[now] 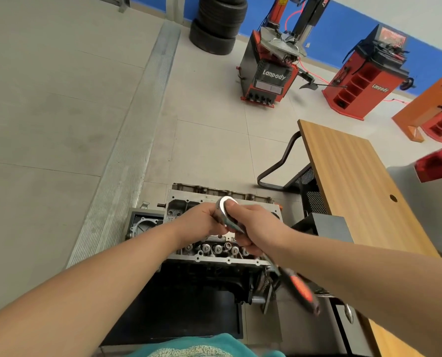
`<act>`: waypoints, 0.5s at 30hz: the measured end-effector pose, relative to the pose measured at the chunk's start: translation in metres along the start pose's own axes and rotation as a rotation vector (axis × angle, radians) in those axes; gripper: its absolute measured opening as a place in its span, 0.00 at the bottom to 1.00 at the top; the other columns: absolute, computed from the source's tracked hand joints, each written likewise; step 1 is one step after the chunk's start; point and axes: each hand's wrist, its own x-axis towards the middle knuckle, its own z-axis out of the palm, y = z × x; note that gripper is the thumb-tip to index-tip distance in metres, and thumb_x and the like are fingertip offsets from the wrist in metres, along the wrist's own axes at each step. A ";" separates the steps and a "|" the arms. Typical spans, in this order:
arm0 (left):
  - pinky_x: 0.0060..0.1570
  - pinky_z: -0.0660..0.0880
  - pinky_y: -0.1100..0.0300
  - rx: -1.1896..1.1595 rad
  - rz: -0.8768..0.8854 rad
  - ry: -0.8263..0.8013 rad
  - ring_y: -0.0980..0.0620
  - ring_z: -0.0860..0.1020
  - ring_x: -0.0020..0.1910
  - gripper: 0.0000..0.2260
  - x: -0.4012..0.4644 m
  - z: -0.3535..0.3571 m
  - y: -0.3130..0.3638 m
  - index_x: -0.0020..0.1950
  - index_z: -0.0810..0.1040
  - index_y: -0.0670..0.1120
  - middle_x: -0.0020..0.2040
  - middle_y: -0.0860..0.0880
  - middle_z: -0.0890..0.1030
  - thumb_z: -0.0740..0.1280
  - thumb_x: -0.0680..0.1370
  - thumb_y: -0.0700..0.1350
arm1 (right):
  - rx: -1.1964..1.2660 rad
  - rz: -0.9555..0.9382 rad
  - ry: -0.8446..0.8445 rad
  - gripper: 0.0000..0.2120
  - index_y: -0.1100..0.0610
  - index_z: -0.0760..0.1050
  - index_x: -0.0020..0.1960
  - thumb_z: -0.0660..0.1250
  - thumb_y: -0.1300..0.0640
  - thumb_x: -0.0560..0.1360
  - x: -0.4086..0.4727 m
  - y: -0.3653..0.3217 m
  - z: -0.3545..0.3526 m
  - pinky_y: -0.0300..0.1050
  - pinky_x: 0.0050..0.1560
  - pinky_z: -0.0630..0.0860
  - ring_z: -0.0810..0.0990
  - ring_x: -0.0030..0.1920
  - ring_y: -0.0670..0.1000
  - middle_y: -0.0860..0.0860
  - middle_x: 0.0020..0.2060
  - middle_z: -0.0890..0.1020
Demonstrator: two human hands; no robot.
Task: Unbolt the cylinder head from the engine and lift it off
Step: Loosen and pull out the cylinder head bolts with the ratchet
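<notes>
The engine (204, 274) stands on the floor below me, its silver cylinder head (222, 249) on top with valve gear showing along the near side. Above the head I hold a chrome ratchet wrench (226, 212) whose black-and-red handle (301, 288) slants down to the right, blurred. My right hand (250, 228) grips the wrench shank just below its round head. My left hand (202, 221) is curled around the underside of the ratchet head; what its fingers hold there is hidden. Both hands cover the middle of the cylinder head.
A wooden desk (356, 181) stands to the right, with a black mesh frame beneath it. A metal floor rail (137, 140) runs on the left. Farther off are stacked tyres (218, 21), a red tyre changer (269, 70) and a red wheel balancer (364, 76).
</notes>
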 end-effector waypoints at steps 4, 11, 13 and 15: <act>0.39 0.74 0.68 0.031 -0.011 -0.002 0.61 0.78 0.38 0.08 0.001 -0.001 0.001 0.52 0.85 0.40 0.43 0.50 0.82 0.69 0.78 0.32 | -0.514 -0.134 -0.088 0.27 0.56 0.80 0.48 0.58 0.33 0.83 0.012 -0.023 -0.031 0.46 0.35 0.70 0.72 0.28 0.46 0.46 0.28 0.76; 0.38 0.75 0.64 0.048 -0.045 -0.031 0.58 0.77 0.37 0.10 0.004 -0.002 0.002 0.44 0.86 0.49 0.40 0.53 0.81 0.71 0.77 0.34 | -0.817 -0.208 -0.238 0.22 0.52 0.77 0.44 0.60 0.36 0.84 0.026 -0.048 -0.049 0.51 0.41 0.71 0.73 0.33 0.49 0.47 0.32 0.77; 0.36 0.75 0.69 0.025 -0.038 -0.033 0.62 0.77 0.35 0.09 0.004 -0.003 0.003 0.46 0.85 0.47 0.38 0.56 0.81 0.70 0.77 0.34 | -0.748 -0.198 -0.249 0.23 0.54 0.77 0.45 0.60 0.36 0.84 0.027 -0.043 -0.050 0.47 0.37 0.70 0.71 0.30 0.46 0.45 0.29 0.76; 0.38 0.75 0.69 0.027 -0.037 -0.019 0.60 0.77 0.36 0.07 0.005 -0.003 0.002 0.48 0.85 0.44 0.40 0.53 0.82 0.70 0.77 0.33 | -0.577 -0.151 -0.277 0.25 0.58 0.77 0.48 0.59 0.36 0.84 0.028 -0.034 -0.049 0.41 0.31 0.69 0.69 0.27 0.45 0.44 0.27 0.73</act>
